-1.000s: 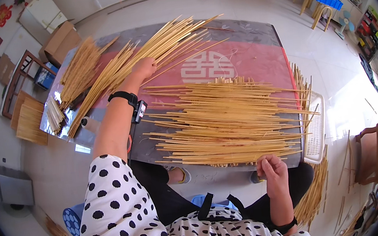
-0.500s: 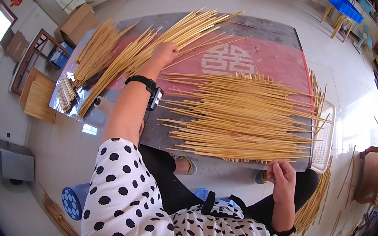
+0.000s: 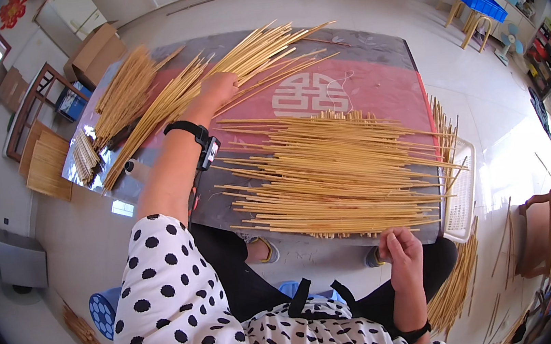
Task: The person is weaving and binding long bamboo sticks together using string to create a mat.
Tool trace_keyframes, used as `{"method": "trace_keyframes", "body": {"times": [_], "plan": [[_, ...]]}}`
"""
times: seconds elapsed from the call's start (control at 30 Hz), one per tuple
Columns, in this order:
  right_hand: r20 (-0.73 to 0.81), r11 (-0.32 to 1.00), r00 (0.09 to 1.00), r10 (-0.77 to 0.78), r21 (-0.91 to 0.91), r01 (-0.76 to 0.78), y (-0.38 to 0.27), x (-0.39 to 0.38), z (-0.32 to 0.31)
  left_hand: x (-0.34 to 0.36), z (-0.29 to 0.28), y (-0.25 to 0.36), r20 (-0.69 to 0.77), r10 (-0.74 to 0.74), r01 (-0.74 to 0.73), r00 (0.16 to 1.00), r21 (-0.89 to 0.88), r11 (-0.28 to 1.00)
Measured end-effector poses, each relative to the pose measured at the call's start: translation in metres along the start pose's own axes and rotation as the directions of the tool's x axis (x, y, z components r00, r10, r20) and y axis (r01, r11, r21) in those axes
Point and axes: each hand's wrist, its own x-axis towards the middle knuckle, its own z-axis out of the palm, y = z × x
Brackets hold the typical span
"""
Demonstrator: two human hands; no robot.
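My left hand (image 3: 218, 88) reaches over the far left of the table in a closed fist. It rests at the edge of a spread of thin yellow bamboo-like sticks (image 3: 254, 52); what its fingers hold, if anything, is hidden. My right hand (image 3: 400, 247) is close to me at the table's near edge, its fingertips pinched together. I cannot make out anything between them. Just beyond it lies a wide layer of long sticks (image 3: 330, 172), side by side and running left to right, with uneven ends.
More stick bundles (image 3: 125, 97) lie at the table's far left, beside short pieces (image 3: 86, 156) and a spool (image 3: 140, 169). A white plastic basket (image 3: 461, 201) adjoins the right edge. Further sticks (image 3: 458, 287) are on the floor. A blue stool (image 3: 102, 315) stands at lower left.
The whole view has shifted, so the table appears further left. Both hands keep nearly the same places over the table, still closed.
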Motion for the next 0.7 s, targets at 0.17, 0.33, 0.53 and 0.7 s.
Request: {"method": "trace_keyframes", "body": {"times": [0.17,0.33,0.53,0.7], "plan": [[-0.005,1.0,1.0,-0.017,-0.021,0.017,-0.001,-0.013,-0.001,-0.005,-0.001,0.013,0.043,-0.008,0.006,0.999,0.04,0.999],[-0.003,0.999,1.0,-0.03,-0.033,0.03,0.003,-0.023,-0.005,-0.013,0.034,-0.005,0.018,-0.004,0.003,1.0,0.06,0.998],[-0.042,1.0,0.999,-0.02,-0.015,0.019,0.005,-0.023,-0.009,-0.006,0.042,-0.008,0.056,-0.038,0.03,0.998,0.126,0.992],[-0.036,0.999,0.999,0.026,-0.034,-0.027,0.0,-0.019,-0.002,-0.006,0.024,0.001,-0.023,-0.035,0.039,0.999,0.229,0.973]]}}
